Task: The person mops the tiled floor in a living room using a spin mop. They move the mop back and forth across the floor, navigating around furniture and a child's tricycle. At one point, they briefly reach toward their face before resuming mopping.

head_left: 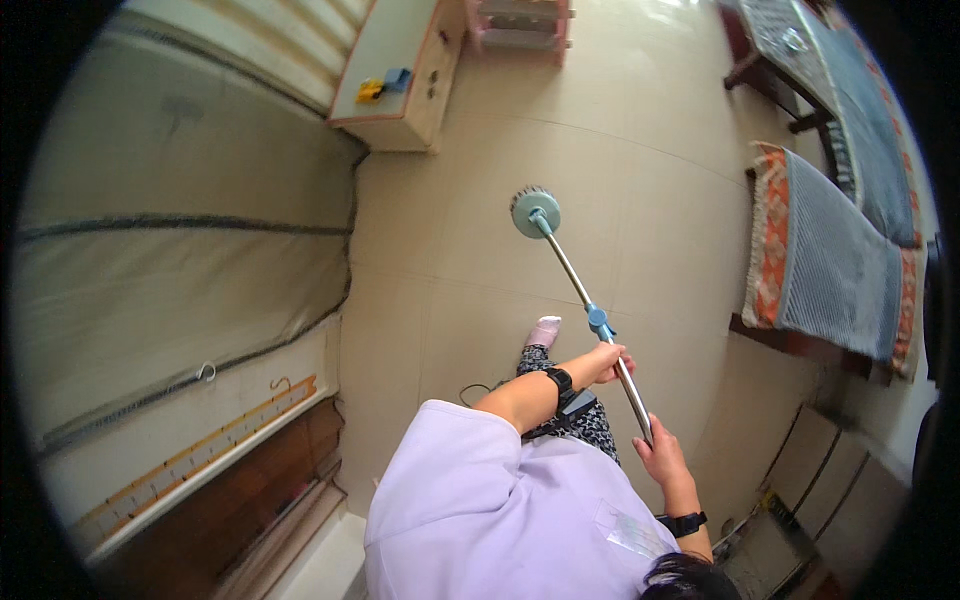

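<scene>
A spin mop (568, 265) with a metal pole slants across the tiled floor in front of me. Its round pale-blue head (541, 208) lies flat side up, with a dark and light fringe showing at the far edge. My left hand (610, 364) is closed around the pole, just below the blue locking collar (598, 320). Nearer to me, my right hand (665, 455) wraps the pole close to its upper end. Both wrists wear dark bands. One foot in a pink sock (544, 331) stands on the floor left of the pole.
A low cabinet (432, 95) carrying small yellow and blue items stands at the far left, beside a pink rack (518, 30). A wooden seat draped with a blue-and-orange woven cloth (835, 250) is at the right. Grey-beige covers (180, 280) line the left side.
</scene>
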A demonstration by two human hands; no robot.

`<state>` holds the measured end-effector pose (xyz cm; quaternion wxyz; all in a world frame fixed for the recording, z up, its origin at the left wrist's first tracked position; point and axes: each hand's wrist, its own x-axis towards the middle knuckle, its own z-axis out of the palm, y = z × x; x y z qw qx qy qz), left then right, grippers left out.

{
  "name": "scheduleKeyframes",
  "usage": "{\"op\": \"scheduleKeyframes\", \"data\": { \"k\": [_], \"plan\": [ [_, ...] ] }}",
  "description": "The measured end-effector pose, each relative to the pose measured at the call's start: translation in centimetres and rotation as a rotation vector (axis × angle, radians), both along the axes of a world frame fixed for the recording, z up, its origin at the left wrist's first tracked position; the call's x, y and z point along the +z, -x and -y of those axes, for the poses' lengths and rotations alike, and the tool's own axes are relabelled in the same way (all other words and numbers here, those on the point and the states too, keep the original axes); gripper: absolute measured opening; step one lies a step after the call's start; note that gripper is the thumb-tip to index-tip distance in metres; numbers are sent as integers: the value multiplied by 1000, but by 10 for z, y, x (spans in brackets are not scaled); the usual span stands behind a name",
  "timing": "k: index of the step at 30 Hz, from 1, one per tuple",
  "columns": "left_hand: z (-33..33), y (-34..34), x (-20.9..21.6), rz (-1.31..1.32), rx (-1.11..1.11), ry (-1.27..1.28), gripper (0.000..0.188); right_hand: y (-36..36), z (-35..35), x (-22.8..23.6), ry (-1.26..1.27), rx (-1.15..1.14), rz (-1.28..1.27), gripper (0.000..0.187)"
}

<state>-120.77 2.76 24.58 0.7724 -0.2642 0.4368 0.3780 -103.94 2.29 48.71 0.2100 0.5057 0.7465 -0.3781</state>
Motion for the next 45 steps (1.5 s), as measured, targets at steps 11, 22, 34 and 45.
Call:
{"op": "scheduleKeyframes", "data": {
  "k": [11,22,34,45],
  "plan": [
    [48,209,-121,-281,580,223,23,97,-74,67,397,174,-143,70],
    [-20,88,-98,-339,145,308,32,30,-56,52,698,-653,-119,62],
    [-38,-247,-69,227,-649,-6,26,-145,5,139,468,-793,78,58],
    [-94,-19,-35,-261,-346,128,36,-33,-72,106,429,-454,-40,53]
  ]
}}
